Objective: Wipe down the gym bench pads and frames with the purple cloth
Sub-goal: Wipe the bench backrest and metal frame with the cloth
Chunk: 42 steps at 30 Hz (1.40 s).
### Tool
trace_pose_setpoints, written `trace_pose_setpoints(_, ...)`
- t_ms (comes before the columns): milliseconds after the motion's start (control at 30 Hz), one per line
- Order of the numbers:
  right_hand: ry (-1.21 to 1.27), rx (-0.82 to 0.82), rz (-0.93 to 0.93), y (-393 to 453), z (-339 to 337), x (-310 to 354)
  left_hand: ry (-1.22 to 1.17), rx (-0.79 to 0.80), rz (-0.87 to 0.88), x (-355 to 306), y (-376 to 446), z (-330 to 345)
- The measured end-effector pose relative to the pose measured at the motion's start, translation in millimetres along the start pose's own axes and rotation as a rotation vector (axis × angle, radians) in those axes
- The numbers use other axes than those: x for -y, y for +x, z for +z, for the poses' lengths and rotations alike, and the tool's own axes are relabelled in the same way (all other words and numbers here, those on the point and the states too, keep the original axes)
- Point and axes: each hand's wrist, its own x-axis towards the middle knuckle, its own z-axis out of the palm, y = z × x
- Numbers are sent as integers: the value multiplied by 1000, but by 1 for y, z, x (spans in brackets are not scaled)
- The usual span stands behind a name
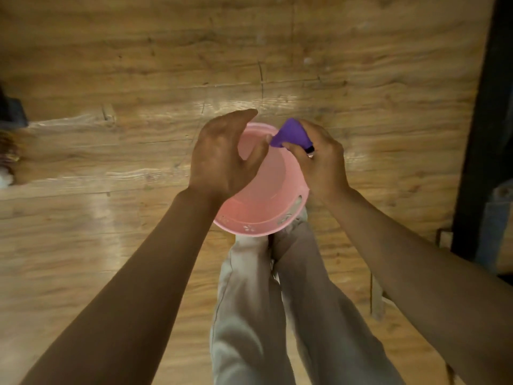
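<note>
Light trouser legs (pixel 277 315) hung nearest the lens, running up to the pink basin (pixel 263 218) on the wooden floor (pixel 111 79). No readable writing anywhere; only small flower cut-outs showed on the basin's near rim. Over the basin's left side, the left hand (pixel 219 159) hovered loosely cupped, fingers curved and apart, holding nothing, thumb reaching toward the cloth. Over the basin's far right rim, the right hand (pixel 319 165) was curled tight, squeezing the bunched purple cloth (pixel 291 134), which poked out above the fingers.
</note>
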Motion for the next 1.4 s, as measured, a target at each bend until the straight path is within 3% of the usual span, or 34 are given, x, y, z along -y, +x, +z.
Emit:
trace_pose_setpoints(300, 49, 58, -83, -37, -99, 110, 97, 95, 127, -92, -26, -99)
trace_pose_setpoints(700, 52, -44, -34, -157, -228, 170, 214, 257, 387, -232, -88, -172)
trace_pose_setpoints(933, 73, -207, 78, -241, -305, 176, 278, 365, 508, -310, -139, -162)
trace_pose_setpoints(1300, 96, -312, 203, -368, -435, 112, 274, 427, 790, -472, -201, -78)
trace_pose_setpoints(1400, 96, -334, 236, -391, -469, 97, 293, 464, 795, -511, -216, -56)
